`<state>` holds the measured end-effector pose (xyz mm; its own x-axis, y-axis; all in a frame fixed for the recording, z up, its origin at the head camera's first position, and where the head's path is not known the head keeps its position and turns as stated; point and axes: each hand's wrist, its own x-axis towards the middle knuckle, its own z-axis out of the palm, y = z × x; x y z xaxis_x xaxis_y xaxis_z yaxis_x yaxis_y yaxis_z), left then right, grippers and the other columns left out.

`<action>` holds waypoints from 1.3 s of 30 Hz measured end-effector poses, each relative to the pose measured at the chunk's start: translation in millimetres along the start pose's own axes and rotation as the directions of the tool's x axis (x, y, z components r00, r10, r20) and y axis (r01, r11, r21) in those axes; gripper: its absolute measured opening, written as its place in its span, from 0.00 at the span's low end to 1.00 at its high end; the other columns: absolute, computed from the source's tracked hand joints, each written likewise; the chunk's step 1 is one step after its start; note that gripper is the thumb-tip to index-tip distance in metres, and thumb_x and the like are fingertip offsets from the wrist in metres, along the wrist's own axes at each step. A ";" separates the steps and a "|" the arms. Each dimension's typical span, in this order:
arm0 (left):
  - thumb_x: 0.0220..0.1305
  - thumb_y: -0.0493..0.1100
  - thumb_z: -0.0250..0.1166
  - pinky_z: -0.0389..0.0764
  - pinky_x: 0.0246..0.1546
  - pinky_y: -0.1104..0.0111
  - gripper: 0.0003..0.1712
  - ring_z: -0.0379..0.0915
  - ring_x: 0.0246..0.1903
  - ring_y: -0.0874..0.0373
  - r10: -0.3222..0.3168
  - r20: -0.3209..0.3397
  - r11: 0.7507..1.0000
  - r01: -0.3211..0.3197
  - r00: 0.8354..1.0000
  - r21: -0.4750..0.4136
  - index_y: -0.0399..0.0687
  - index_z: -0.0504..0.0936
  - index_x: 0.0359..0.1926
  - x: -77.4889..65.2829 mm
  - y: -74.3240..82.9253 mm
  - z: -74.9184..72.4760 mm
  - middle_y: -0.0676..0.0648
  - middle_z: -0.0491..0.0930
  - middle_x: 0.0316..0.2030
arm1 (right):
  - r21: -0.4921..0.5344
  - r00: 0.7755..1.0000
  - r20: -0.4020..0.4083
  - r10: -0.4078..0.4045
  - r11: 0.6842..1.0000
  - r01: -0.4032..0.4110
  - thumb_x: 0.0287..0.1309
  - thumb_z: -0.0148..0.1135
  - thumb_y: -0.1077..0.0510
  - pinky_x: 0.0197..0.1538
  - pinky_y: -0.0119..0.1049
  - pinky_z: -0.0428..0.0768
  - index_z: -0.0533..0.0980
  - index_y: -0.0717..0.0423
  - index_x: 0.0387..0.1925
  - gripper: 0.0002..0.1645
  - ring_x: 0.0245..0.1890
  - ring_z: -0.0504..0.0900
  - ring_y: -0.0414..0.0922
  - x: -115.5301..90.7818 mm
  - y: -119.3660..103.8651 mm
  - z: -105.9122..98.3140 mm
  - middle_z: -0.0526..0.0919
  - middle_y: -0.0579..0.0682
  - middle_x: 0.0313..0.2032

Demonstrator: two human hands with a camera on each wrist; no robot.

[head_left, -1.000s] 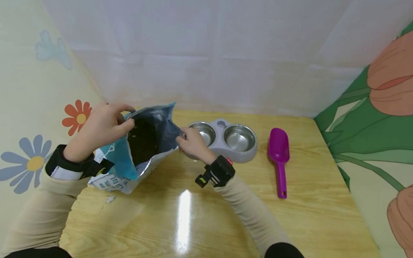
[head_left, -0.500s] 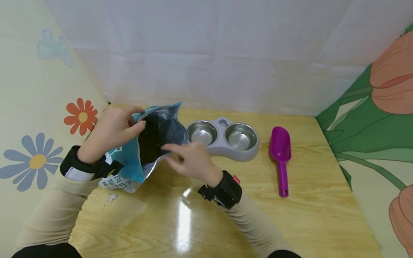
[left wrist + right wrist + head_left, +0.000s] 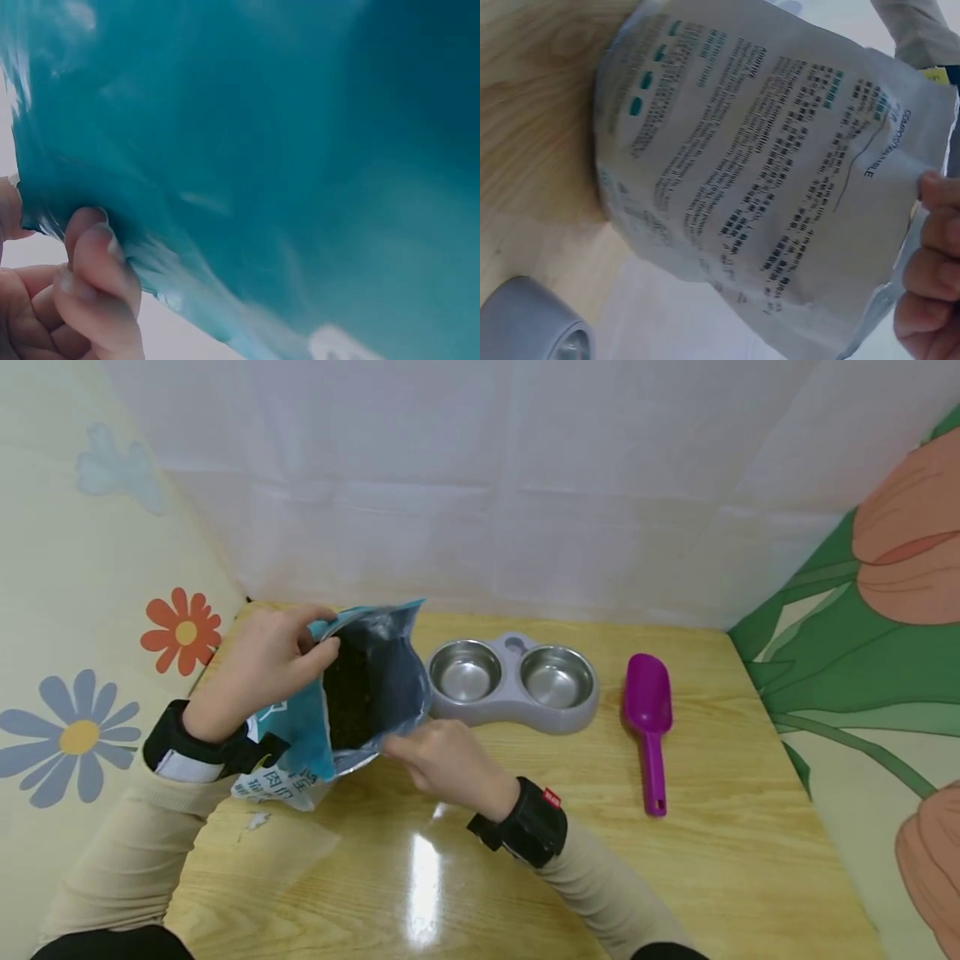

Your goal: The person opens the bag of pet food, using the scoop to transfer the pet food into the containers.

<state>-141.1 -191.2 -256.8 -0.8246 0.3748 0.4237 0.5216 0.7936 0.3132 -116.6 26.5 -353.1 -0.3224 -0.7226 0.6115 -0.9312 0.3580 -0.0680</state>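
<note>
A teal and white foil-lined bag [image 3: 296, 731] stands on the left of the table, its mouth spread wide in the head view. Dark, grainy contents [image 3: 350, 697] show deep inside. My left hand [image 3: 262, 668] pinches the left rim between thumb and fingers; the left wrist view has its curled fingers [image 3: 101, 277] against the teal side. At the near right rim, my right hand [image 3: 453, 764] grips the bag's edge. Printed text covers the white back panel [image 3: 765, 165] in the right wrist view, where the right fingers [image 3: 934, 262] hold the top edge.
Right of the bag sits a grey double pet bowl [image 3: 510, 702] with two steel dishes. A magenta scoop [image 3: 649, 714] lies farther right, handle toward me. A small white scrap [image 3: 258, 820] is near the bag's base. A white curtain [image 3: 495, 485] hangs behind the table [image 3: 720, 868].
My right hand released the right rim, came across the bag's mouth, and now holds the rim nearer to me. The left hand and bag shifted a little to the right.
</note>
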 end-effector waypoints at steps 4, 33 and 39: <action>0.56 0.39 0.62 0.60 0.09 0.69 0.16 0.58 0.08 0.63 0.001 -0.007 1.000 -0.001 1.000 -0.005 0.34 0.78 0.44 1.2 0.9 1.1 0.53 0.68 0.10 | -0.041 1.000 -0.019 -0.015 0.999 0.014 0.43 0.54 0.69 0.15 0.27 0.61 0.73 0.52 0.27 0.10 0.12 0.64 0.36 -10.1 -1.6 2.7 0.64 0.42 0.12; 0.56 0.37 0.63 0.52 0.08 0.70 0.18 0.47 0.05 0.66 0.048 0.047 0.991 -0.042 0.998 -0.127 0.29 0.78 0.45 -4.1 8.5 15.1 0.56 0.56 0.07 | 0.054 0.956 -0.064 0.286 0.958 -0.283 0.60 0.54 0.55 0.22 0.27 0.70 0.77 0.61 0.45 0.16 0.18 0.72 0.35 -85.1 39.4 -27.4 0.76 0.44 0.19; 0.54 0.38 0.65 0.52 0.08 0.70 0.20 0.48 0.07 0.67 0.038 0.039 0.989 -0.032 0.999 -0.142 0.30 0.77 0.47 -6.4 2.7 11.7 0.56 0.57 0.08 | -0.075 0.852 -0.031 0.523 0.848 -0.524 0.49 0.63 0.63 0.19 0.28 0.66 0.79 0.62 0.40 0.13 0.15 0.67 0.35 -145.2 69.6 -54.2 0.73 0.45 0.16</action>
<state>-137.0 -185.9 -268.6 -0.8122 0.4228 0.4020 0.5735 0.7050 0.4173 -125.4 188.3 -403.8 -0.7566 -0.4096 0.5096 -0.6083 0.7267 -0.3191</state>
